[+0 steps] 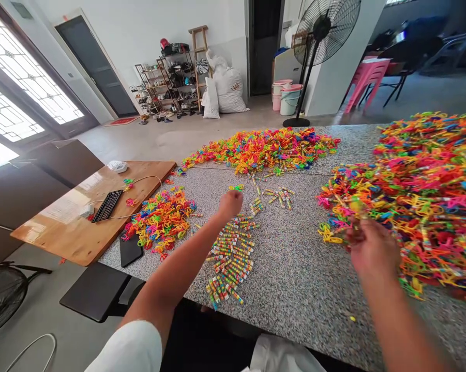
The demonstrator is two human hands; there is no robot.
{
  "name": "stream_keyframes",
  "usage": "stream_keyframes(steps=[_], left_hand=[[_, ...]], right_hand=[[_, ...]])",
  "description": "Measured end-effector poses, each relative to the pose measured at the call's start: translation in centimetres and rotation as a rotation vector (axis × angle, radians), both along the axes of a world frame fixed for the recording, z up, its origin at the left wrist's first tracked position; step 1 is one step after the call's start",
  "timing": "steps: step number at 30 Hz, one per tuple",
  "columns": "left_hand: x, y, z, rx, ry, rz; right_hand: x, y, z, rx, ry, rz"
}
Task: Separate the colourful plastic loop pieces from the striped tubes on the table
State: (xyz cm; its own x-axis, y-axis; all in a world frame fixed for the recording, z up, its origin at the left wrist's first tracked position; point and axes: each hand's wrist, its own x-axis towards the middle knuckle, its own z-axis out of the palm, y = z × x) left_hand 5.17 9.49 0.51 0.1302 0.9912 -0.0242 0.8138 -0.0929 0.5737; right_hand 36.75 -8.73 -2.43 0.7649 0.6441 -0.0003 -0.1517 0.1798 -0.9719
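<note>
My left hand (pixel 230 204) is closed over the middle of the speckled table, its fingertips hidden on the far side. Small green and yellow plastic pieces (pixel 236 187) show just beyond its knuckles; I cannot tell if it grips them. Under that wrist, short printed tubes (pixel 233 253) lie in curved rows, with several loose tubes (pixel 281 196) farther out. At the left edge of the large pile of colourful plastic pieces (pixel 430 206), my right hand (pixel 374 250) is smeared by motion. Its fingers are pinched at a blurred yellow-green plastic piece (pixel 357 204).
Another heap of plastic pieces (pixel 264 150) lies along the table's far side, and a smaller heap (pixel 165 219) at left. Beside it are a black phone-like slab (pixel 131 250) and a wooden board (pixel 70 217) with a keyboard (pixel 107 205). A standing fan (pixel 321 28) rises behind.
</note>
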Motion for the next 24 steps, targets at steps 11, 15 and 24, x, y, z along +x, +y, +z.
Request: stream_keyframes(steps=[11,15,24], left_hand=[[-1.7,9.0,-4.0,-0.087,0.076,0.027],[-4.1,7.9,-3.8,-0.078,0.002,0.007],[-13.3,-1.3,1.7,-0.271,-0.601,-0.155]], right_hand=[[-14.2,6.7,-2.6,-0.344,-0.975,0.721],[-16.5,8.2,-2.4,-0.46,-1.355,0.82],[-16.8,7.4,-2.3,-0.547,-1.478,0.855]])
